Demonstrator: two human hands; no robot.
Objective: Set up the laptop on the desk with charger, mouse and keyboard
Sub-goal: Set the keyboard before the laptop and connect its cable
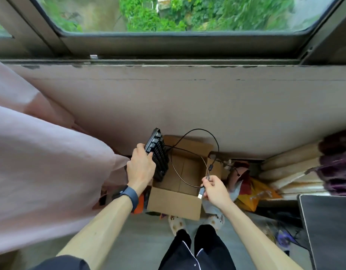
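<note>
Left grip (142, 166) clamped on keyboard (157, 154) edge: rigid, probably light. Right grip (215, 189) pinches floppy cable (199, 129) by plug (200, 194); I'd hold both.

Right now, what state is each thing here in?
Cardboard box, open, flaps up.
Keyboard, held tilted on edge over the box's left side.
Cable, in a loose loop, its USB plug unplugged.
Left-hand grip, curled round the keyboard's end.
Right-hand grip, pinching the cable near its plug.
</note>
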